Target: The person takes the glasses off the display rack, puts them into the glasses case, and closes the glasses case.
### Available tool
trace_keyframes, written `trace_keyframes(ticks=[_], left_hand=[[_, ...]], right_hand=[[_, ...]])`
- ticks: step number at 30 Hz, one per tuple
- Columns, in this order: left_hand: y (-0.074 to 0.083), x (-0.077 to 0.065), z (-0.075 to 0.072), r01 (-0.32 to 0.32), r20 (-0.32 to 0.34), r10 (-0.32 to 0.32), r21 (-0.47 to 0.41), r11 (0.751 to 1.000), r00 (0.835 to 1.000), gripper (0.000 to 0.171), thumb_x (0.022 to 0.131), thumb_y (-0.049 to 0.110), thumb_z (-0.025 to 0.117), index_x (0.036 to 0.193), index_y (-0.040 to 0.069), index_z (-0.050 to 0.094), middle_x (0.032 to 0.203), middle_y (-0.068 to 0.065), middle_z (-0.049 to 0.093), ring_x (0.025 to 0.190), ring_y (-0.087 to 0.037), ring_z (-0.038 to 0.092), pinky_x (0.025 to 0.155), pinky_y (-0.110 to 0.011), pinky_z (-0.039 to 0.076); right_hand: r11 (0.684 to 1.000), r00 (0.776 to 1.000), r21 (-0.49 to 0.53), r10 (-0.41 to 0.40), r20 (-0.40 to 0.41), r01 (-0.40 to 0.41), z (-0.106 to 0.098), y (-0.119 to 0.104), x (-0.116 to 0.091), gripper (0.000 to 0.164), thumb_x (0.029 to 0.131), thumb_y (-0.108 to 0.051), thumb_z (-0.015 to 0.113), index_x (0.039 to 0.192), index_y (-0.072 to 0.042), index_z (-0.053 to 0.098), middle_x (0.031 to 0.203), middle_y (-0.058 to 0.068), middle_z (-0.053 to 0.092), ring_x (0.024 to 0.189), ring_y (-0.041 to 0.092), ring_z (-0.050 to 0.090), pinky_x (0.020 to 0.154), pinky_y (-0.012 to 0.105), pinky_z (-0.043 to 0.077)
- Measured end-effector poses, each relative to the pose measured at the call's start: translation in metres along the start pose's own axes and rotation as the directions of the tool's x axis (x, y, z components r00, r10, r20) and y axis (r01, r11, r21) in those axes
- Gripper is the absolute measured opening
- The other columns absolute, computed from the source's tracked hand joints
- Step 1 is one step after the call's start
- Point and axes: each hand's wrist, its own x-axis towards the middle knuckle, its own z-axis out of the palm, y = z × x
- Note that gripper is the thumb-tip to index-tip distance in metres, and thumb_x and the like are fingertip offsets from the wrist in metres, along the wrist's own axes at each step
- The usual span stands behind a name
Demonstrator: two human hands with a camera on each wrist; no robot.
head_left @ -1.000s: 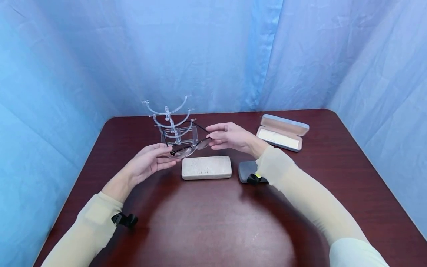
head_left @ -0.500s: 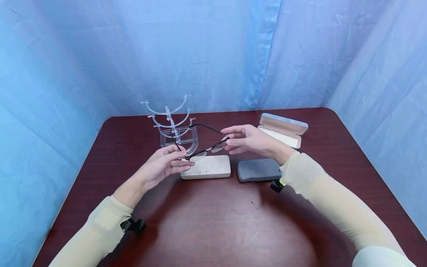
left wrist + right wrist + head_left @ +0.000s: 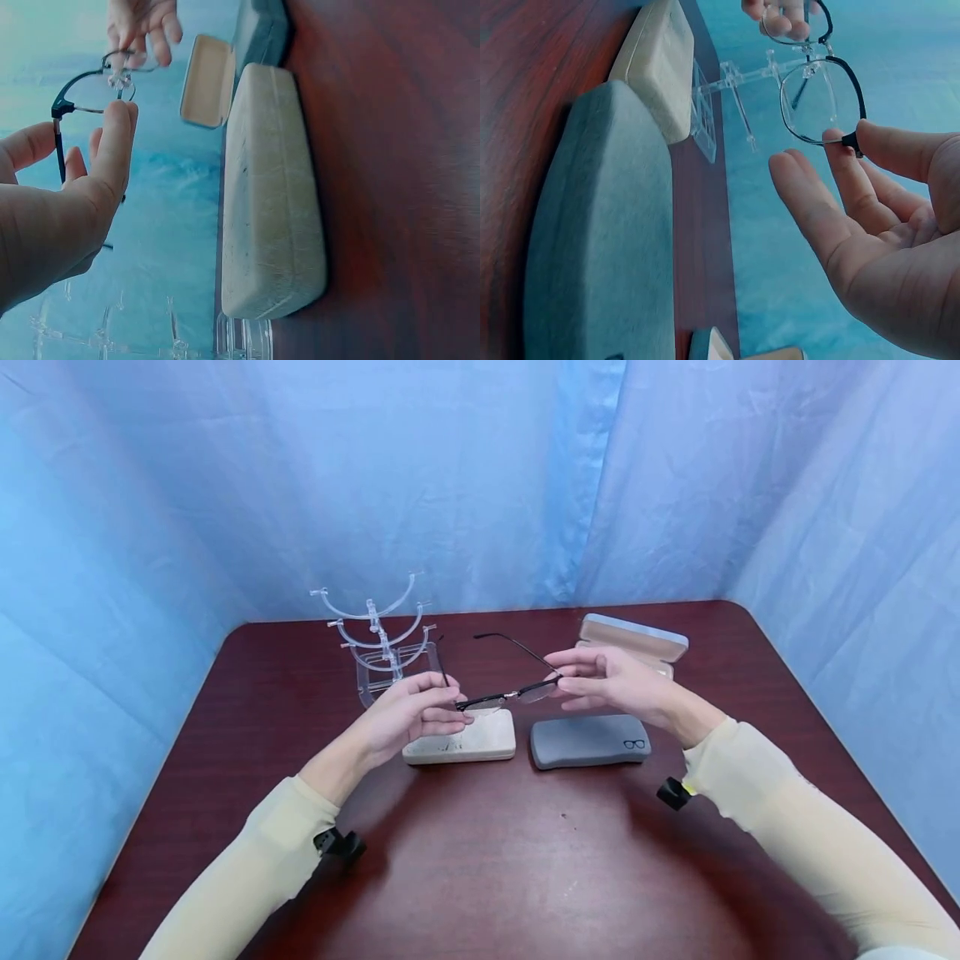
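A pair of eyeglasses (image 3: 512,695) with a black upper rim and clear lenses hangs above the table, its temples unfolded and pointing away from me. My left hand (image 3: 408,714) pinches the frame at its left hinge. At the right hinge, my right hand (image 3: 618,685) holds it between thumb and fingers, as the right wrist view shows too. Below the left hand lies a closed cream glasses case (image 3: 480,739), partly covered by that hand. A closed grey glasses case (image 3: 588,742) with a small glasses print lies below the right hand.
At the back left stands a clear tiered eyeglass display stand (image 3: 382,635) with curved arms. An open glasses case (image 3: 633,639) with a beige lining sits at the back right, partly behind the right hand. A blue curtain (image 3: 450,485) surrounds the dark red table (image 3: 480,860).
Both hands have carried the eyeglasses away from the display stand, to the right. The grey case, partly covered by the right arm before, now shows whole.
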Motion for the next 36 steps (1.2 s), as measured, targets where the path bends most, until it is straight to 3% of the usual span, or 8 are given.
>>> trace_keyframes(ticks=[11, 17, 21, 25, 28, 31, 36], left_hand=[[0.001, 0.037, 0.009, 0.065, -0.008, -0.066, -0.076, 0.995, 0.998, 0.03, 0.104, 0.014, 0.059, 0.125, -0.004, 0.049, 0.12, -0.015, 0.056, 0.099, -0.034, 0.072, 0.093, -0.044, 0.057], [-0.003, 0.047, 0.016, 0.086, -0.005, -0.086, -0.07, 0.994, 0.996, 0.039, 0.105, 0.018, 0.059, 0.137, -0.001, 0.05, 0.143, -0.021, 0.05, 0.095, -0.028, 0.073, 0.088, -0.044, 0.059], [-0.008, 0.05, 0.015, 0.095, -0.034, -0.097, -0.058, 0.994, 0.995, 0.049, 0.106, 0.018, 0.058, 0.15, 0.003, 0.044, 0.151, -0.018, 0.047, 0.098, -0.027, 0.073, 0.086, -0.042, 0.059], [-0.014, 0.048, 0.012, 0.109, -0.066, -0.113, -0.061, 0.992, 0.991, 0.054, 0.106, 0.019, 0.056, 0.156, 0.007, 0.038, 0.154, -0.017, 0.044, 0.107, -0.033, 0.07, 0.087, -0.043, 0.059], [-0.017, 0.046, 0.011, 0.109, -0.082, -0.115, -0.072, 0.991, 0.99, 0.055, 0.107, 0.018, 0.055, 0.157, 0.007, 0.035, 0.155, -0.018, 0.042, 0.116, -0.041, 0.064, 0.088, -0.043, 0.058], [-0.019, 0.045, 0.009, 0.106, -0.089, -0.112, -0.074, 0.992, 0.99, 0.056, 0.107, 0.017, 0.054, 0.158, 0.007, 0.032, 0.153, -0.019, 0.045, 0.123, -0.046, 0.058, 0.089, -0.044, 0.058], [-0.019, 0.042, 0.005, 0.097, -0.097, -0.105, -0.086, 0.992, 0.99, 0.057, 0.107, 0.016, 0.053, 0.159, 0.007, 0.03, 0.151, -0.02, 0.047, 0.128, -0.049, 0.052, 0.092, -0.046, 0.057]], right_hand=[[0.999, 0.998, 0.032, -0.015, -0.055, 0.016, -0.016, 0.009, -0.023, 0.061, 0.099, -0.009, 0.067, 0.153, -0.001, 0.04, 0.139, 0.017, 0.058, 0.117, 0.026, 0.066, 0.094, 0.046, 0.055], [0.998, 0.997, 0.042, -0.042, -0.06, 0.044, -0.022, 0.016, -0.028, 0.06, 0.1, -0.005, 0.064, 0.153, 0.005, 0.036, 0.133, 0.017, 0.06, 0.114, 0.028, 0.067, 0.093, 0.047, 0.056], [0.999, 0.997, 0.03, -0.036, -0.071, 0.038, -0.022, 0.021, -0.025, 0.061, 0.1, -0.008, 0.065, 0.152, 0.005, 0.037, 0.14, 0.018, 0.056, 0.113, 0.027, 0.068, 0.093, 0.047, 0.056], [0.999, 0.998, 0.029, -0.027, -0.063, 0.029, -0.02, 0.03, -0.018, 0.061, 0.1, -0.01, 0.066, 0.152, 0.003, 0.038, 0.15, 0.021, 0.045, 0.116, 0.036, 0.065, 0.093, 0.048, 0.056], [0.999, 0.998, 0.039, -0.034, -0.057, 0.036, -0.018, 0.036, -0.012, 0.06, 0.101, -0.009, 0.065, 0.152, 0.004, 0.038, 0.143, 0.019, 0.051, 0.114, 0.038, 0.066, 0.092, 0.049, 0.056], [0.998, 0.998, 0.045, -0.042, -0.055, 0.045, -0.017, 0.038, -0.008, 0.059, 0.101, -0.008, 0.064, 0.151, 0.007, 0.037, 0.127, 0.016, 0.06, 0.107, 0.031, 0.07, 0.091, 0.049, 0.057], [0.998, 0.998, 0.046, -0.039, -0.051, 0.042, -0.015, 0.038, -0.002, 0.058, 0.101, -0.009, 0.065, 0.151, 0.005, 0.039, 0.117, 0.016, 0.059, 0.109, 0.035, 0.069, 0.091, 0.05, 0.056]])
